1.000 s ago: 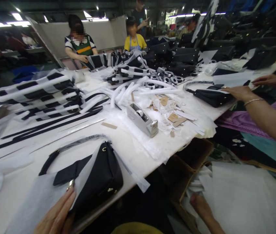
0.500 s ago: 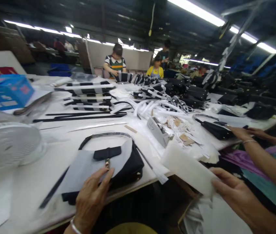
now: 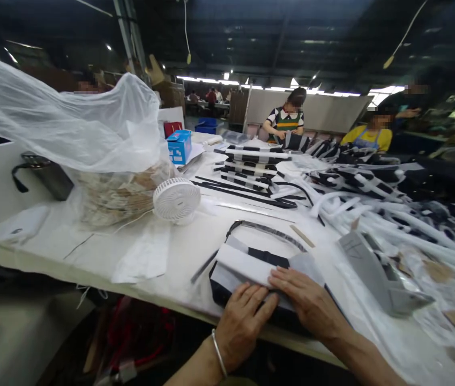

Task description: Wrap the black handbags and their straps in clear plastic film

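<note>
Across the black bag [image 3: 268,255] lies a white strip [image 3: 243,265] — fingers [image 3: 289,280] close together, grip unclear.

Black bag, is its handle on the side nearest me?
No, the handle arches out from the far side of the bag.

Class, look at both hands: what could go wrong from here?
The white sheet under the left hand and right hand might slip or crease. The black bag lies near the edge of the table, so a pull could drag it over. The right hand, swinging outward, might knock the grey tape dispenser.
</note>
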Demonstrator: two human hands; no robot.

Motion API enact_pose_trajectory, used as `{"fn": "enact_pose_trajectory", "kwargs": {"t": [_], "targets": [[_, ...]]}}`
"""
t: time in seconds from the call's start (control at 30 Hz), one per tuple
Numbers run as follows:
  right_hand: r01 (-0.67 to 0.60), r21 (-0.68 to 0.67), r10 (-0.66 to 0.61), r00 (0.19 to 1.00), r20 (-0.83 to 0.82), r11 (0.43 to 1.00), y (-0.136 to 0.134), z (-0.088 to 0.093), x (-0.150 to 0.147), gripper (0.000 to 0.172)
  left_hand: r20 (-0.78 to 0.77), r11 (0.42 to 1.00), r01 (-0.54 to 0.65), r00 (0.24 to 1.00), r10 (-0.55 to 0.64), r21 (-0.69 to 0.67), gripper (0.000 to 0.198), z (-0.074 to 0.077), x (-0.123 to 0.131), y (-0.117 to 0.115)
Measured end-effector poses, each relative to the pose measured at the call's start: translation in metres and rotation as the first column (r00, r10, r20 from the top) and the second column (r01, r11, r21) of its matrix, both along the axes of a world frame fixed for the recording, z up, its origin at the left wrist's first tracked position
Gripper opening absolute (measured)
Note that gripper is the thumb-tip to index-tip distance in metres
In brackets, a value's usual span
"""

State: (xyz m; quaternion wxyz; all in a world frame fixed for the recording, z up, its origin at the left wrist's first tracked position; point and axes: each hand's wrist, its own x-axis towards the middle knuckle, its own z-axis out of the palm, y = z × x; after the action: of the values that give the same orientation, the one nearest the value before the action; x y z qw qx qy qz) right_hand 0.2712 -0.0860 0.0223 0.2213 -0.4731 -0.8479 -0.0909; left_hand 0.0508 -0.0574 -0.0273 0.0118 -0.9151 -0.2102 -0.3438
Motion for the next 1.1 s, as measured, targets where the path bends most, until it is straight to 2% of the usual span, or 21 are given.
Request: {"fn": "enact_pose_trajectory", "kwargs": {"t": [0.1,0.27,0.43,0.6,0.7,0.83,0.93,1.03,1.1], "targets": [[0.02,-0.02,-0.019,0.999,0.03,1.0,-0.007,-0.004,-0.001,0.051,0.002,0.999,0.045,0.999,-0.045,-0.006,0.04,0.002,-0.006,0.002],[0.02,0.027,-0.022,0.998,0.066,0.999,-0.018,0.005,0.0,0.047,0.037,0.996,0.072,0.997,-0.071,-0.05,0.039,0.006,-0.008,0.006],[0.025,-0.107,-0.015,0.996,0.089,0.994,-0.023,0.018,0.003,0.048,0.044,0.993,0.091,0.995,-0.088,-0.074,0.039,0.001,-0.007,0.006],[0.107,-0.197,-0.097,0.993,0.061,0.974,-0.026,0.037,-0.008,0.051,0.123,0.989,0.132,0.985,-0.123,-0.07,0.036,0.006,-0.008,0.01],[0.131,-0.241,-0.124,0.991,0.044,0.962,-0.026,0.038,-0.01,0.048,0.125,0.993,0.109,0.987,-0.102,-0.047,0.034,0.01,-0.007,0.009],[0.106,-0.259,-0.106,0.994,0.015,0.96,-0.028,0.029,-0.003,0.05,0.117,0.999,-0.033,0.993,0.028,0.034,0.028,0.019,-0.003,0.003],[0.118,-0.163,-0.116,0.993,0.019,0.98,-0.032,0.024,-0.001,0.046,0.023,0.997,-0.075,0.997,0.074,0.036,0.021,0.035,0.001,0.007],[0.141,-0.063,-0.14,0.99,0.021,0.988,-0.038,0.018,-0.002,0.046,-0.157,0.996,-0.09,0.984,0.088,-0.007,0.04,0.044,0.002,0.017],[0.16,-0.052,-0.161,0.987,0.003,0.986,-0.042,0.013,-0.001,0.047,-0.235,0.995,-0.104,0.967,0.099,-0.006,0.051,0.042,0.001,0.022]]}}
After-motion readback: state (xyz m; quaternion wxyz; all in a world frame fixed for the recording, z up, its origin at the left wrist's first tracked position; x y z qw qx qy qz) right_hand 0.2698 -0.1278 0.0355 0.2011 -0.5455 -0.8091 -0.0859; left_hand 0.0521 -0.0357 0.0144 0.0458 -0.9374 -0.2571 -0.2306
